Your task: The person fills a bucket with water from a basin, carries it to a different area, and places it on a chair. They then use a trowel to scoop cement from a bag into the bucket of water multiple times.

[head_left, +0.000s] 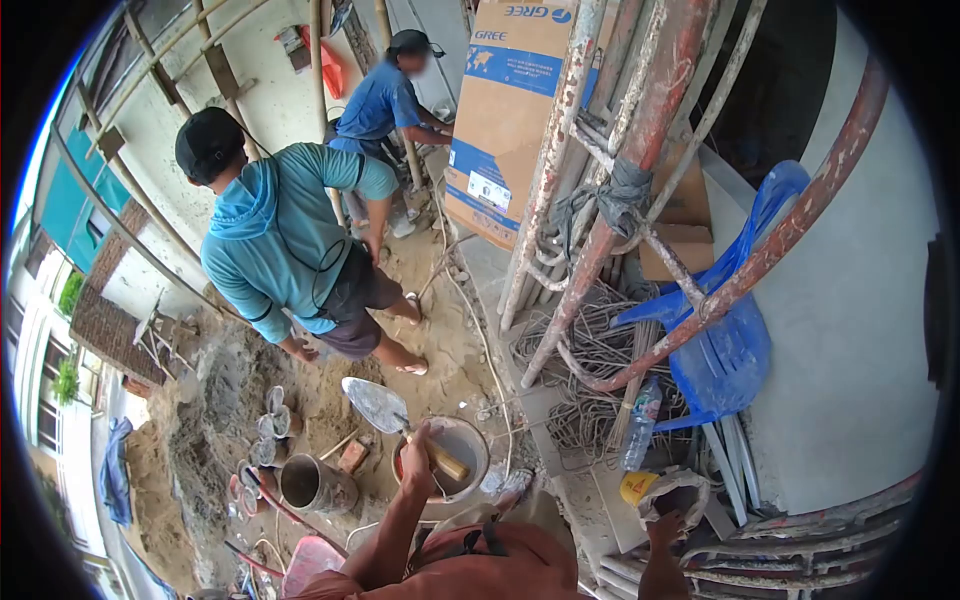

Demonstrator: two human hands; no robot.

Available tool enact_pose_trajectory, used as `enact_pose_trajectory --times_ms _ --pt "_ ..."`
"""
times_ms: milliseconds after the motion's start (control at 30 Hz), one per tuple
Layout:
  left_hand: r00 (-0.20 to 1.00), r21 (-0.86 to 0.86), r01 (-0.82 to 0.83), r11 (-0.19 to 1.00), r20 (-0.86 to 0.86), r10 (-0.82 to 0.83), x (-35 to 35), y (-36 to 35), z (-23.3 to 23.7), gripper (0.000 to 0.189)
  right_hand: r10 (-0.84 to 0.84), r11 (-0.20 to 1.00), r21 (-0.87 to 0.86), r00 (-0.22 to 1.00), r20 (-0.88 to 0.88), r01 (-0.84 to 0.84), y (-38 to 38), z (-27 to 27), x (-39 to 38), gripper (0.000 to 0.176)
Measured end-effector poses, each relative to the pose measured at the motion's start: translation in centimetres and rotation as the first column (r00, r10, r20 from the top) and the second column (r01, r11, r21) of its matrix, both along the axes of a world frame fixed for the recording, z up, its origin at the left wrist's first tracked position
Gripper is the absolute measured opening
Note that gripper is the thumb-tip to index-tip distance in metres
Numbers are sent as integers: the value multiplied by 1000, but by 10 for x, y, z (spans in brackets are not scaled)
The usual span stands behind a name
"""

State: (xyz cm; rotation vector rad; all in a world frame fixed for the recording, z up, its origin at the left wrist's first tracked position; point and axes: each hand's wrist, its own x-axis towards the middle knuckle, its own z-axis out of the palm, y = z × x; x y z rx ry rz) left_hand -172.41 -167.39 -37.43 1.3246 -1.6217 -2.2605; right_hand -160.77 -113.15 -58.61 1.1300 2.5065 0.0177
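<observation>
My left hand [416, 462] is closed around the wooden handle of a pointed trowel [376, 404]. The trowel's grey-smeared blade points up and left, away from me. Beneath that hand stands a round bucket [481, 440] with grey material inside. On the right, my right hand [663, 530] is at the near rim of an open, cement-smeared container [690, 483], yellow on its left side, perhaps a bag or a hard hat. Its fingers seem to grip that rim, though they are small and partly hidden.
Ahead stand a person in a teal top [290, 205] and another in blue [375, 105]. Left of the bucket are a grey pail [345, 492] and a brick [353, 456]. Scaffold poles [600, 240], a blue plastic chair [720, 365] and a bottle [640, 430] stand right; a cable [485, 320] crosses the ground.
</observation>
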Motion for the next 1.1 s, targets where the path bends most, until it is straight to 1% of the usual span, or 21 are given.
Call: enact_pose_trajectory --times_ms 33,100,133,200,233,333,367,400,433,533,567,633,667,767,800,833,933,1000,1033,1067,1100 --pt "998 0 -42 999 -38 42 -4 -5 4 39 63 997 40 995 79 -67 -3 -3 5 103" --pt "996 -15 -49 999 -69 48 0 -14 20 45 217 975 -66 972 92 -212 -4 -6 18 105" --pt "992 7 -51 999 -112 52 3 -14 25 51 221 973 -86 971 96 -213 2 -27 28 105" --pt "987 36 -1 999 -163 7 3 -25 22 53 265 948 -166 962 -65 -272 0 -63 32 101" --pt "980 86 38 996 -200 -20 11 -33 19 56 268 945 -178 961 -63 -275 0 -72 31 101" --pt "954 165 101 981 -296 -48 20 -29 31 54 193 957 -208 979 -63 -202 -18 -32 9 91" --pt "937 199 160 967 -338 -85 21 -20 46 55 200 973 -108 978 -51 -205 -25 -19 4 86" --pt "946 210 128 969 -319 -56 20 -9 59 57 209 978 -6 977 -41 -210 -30 -14 3 81" --pt "950 200 116 973 -308 -50 21 -6 57 57 219 975 -20 975 -32 -220 -25 -20 5 81" --pt "972 181 68 981 -232 -25 24 -7 50 58 181 960 -190 973 -145 -207 -9 -33 1 58" --pt "984 173 31 984 -179 0 24 -3 49 56 194 955 -196 970 -146 -221 -4 -51 4 58" --pt "982 166 68 984 -185 -37 21 15 60 54 241 932 -164 890 -386 -323 7 -72 20 57" --pt "970 303 121 945 -238 -48 23 3 37 53 250 930 -158 889 -383 -330 12 -74 20 57" --pt "974 334 113 936 -222 -39 27 21 52 53 266 911 -250 931 -251 -328 15 -52 9 48" --pt "987 235 40 971 -158 -3 27 28 61 53 258 902 -297 943 -211 -313 21 -62 7 48" --pt "986 236 26 972 -163 13 29 27 63 53 258 890 -342 952 -165 -300 22 -63 3 49" --pt "988 293 23 956 -155 24 34 25 61 52 273 898 -294 938 -213 -328 26 -67 1 51" --pt "987 242 -13 970 -152 51 40 18 50 50 258 912 -203 883 -392 -357 21 -68 -5 53" --pt "985 231 -78 970 -132 110 41 17 47 47 164 909 -335 951 -261 -249 16 -58 -17 53" --pt "983 267 60 962 -181 -11 44 12 46 48 30 893 -445 995 -97 -70 18 -49 -27 55" --pt "981 329 104 939 -190 -42 45 11 46 52 80 878 -446 972 -219 -173 21 -56 -21 53"
